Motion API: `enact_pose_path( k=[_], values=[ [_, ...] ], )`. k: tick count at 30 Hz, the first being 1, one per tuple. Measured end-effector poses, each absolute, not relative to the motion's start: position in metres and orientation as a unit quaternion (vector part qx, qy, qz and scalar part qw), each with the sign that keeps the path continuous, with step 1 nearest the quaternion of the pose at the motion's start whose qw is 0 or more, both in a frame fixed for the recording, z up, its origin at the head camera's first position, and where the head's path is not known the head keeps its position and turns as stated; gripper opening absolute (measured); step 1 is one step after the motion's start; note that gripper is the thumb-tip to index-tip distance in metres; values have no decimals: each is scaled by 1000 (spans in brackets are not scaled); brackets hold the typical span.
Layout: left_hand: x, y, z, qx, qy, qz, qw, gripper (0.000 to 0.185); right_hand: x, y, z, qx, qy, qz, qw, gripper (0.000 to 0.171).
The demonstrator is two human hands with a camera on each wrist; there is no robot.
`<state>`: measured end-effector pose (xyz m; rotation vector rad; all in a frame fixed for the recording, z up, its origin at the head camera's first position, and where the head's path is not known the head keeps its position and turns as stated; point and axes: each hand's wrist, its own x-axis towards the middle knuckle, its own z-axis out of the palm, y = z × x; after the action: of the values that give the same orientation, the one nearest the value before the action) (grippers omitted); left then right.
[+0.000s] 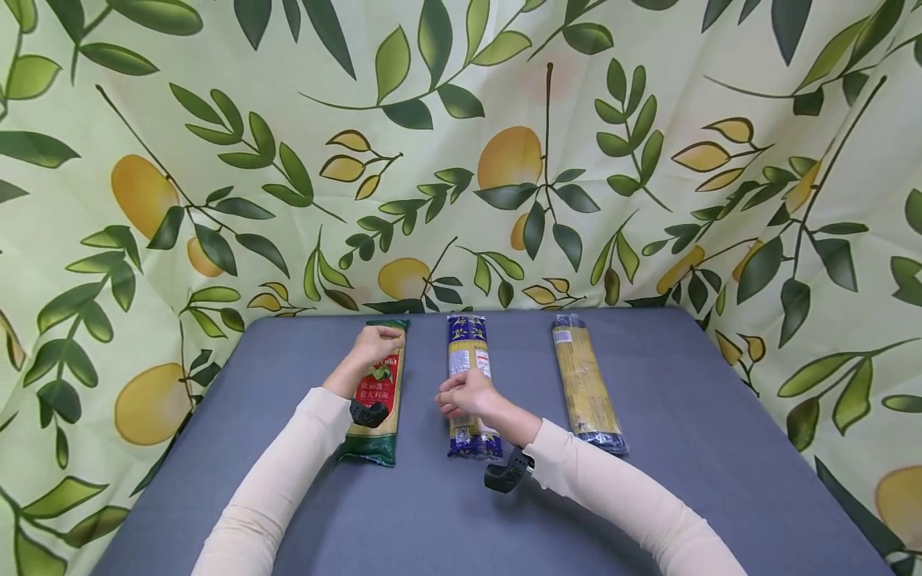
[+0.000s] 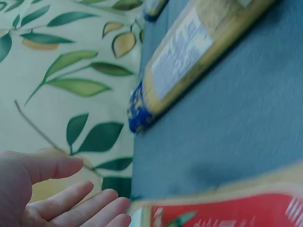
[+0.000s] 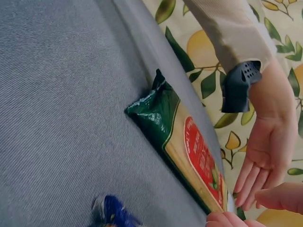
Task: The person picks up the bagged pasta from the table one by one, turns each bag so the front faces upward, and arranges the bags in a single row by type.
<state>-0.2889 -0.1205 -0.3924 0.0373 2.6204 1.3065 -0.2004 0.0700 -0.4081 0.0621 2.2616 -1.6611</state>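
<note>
Three long packs of what look like dry noodles lie on the grey tabletop [image 1: 425, 512]: a green-and-red pack [image 1: 380, 390] at left, a blue-and-yellow pack [image 1: 470, 352] in the middle, and a clear-wrapped pack [image 1: 587, 384], slightly slanted, at right. The left hand [image 1: 376, 345] is above the first, its fingers [image 1: 392, 344] extended and relaxed, grasping nothing; the right hand [image 1: 467, 393] is over the middle one, fingers loosely bent, with nothing visibly gripped. Whether either touches the wrapping cannot be told from the head view.

Each pack should be fairly light for its length, stiff but brittle if bent, in smooth film that may slip. A hold across the middle, fingers on both long sides, would likely spare the strands; the crinkled ends look too floppy to lift by.

The right wrist view shows the left palm [image 3: 269, 137] and a corner of the puckered green end [image 3: 154, 111] sticking up, details the head view lacks. The left wrist view gives the blue-and-yellow pack's white label [image 2: 180, 54] uncovered. Only the head view takes in the clear-wrapped pack whole.
</note>
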Motion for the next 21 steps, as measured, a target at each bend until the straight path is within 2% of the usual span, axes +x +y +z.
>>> enact_pose_path(
  k=[7,13,21],
  values=[
    [-280,-98,-406,13,863,481,152,40,-198,98,-419,48,785,-601,142,15],
    [-276,-80,-414,5,848,504,167,38,-200,130,-424,82,744,-649,141,20],
    [-279,-66,-416,0,827,531,183,40,-199,154,-423,89,774,-608,154,20]
  ],
)
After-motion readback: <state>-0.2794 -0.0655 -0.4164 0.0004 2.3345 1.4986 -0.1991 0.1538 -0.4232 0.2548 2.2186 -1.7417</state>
